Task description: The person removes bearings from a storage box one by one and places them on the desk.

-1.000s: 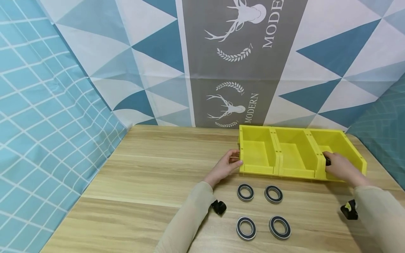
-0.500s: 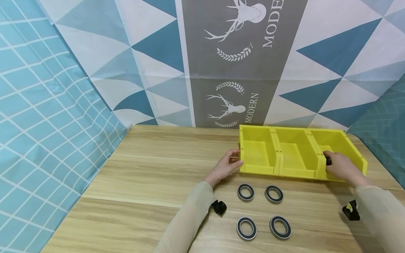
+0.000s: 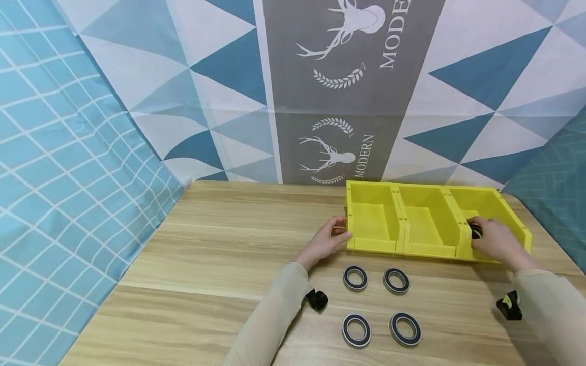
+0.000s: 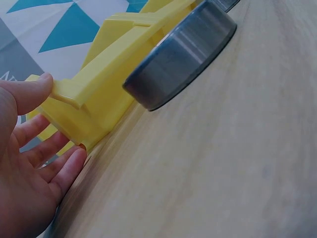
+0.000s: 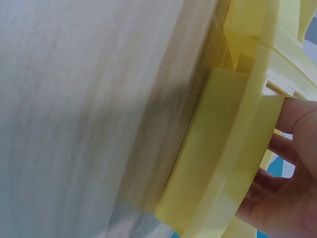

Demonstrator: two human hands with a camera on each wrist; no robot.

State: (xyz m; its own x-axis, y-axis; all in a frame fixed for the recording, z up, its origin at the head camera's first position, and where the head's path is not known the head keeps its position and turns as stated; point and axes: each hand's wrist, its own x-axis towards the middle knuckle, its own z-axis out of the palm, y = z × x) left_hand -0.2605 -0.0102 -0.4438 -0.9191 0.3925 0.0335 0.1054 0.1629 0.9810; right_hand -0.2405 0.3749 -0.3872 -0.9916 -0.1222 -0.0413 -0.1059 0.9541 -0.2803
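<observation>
A yellow bin [image 3: 426,247] with three compartments stands at the back right of the wooden table. My left hand [image 3: 324,241] grips its left front corner; in the left wrist view the thumb lies on the front edge and the fingers reach along the side. My right hand [image 3: 495,244] is inside the right compartment, fingers curled round a dark bearing [image 3: 476,231] with a light rim, mostly covered by the hand. The right wrist view hides that bearing behind the bin's front wall. Several bearings lie flat before the bin, including a near-left bearing [image 3: 356,330] and a far-right bearing [image 3: 396,281].
Black pieces, apparently wrist straps, show by the left sleeve [image 3: 317,300] and the right sleeve [image 3: 509,306]. A patterned cloth [image 3: 229,101] hangs behind the table [image 3: 192,264], with blue checked cloth [image 3: 55,178] at the left. The bin's left and middle compartments hold nothing visible.
The dark bearing in my right hand has turned slightly, and its light rim shows more now. My right wrist has shifted a little to the right; the left hand stays put.
</observation>
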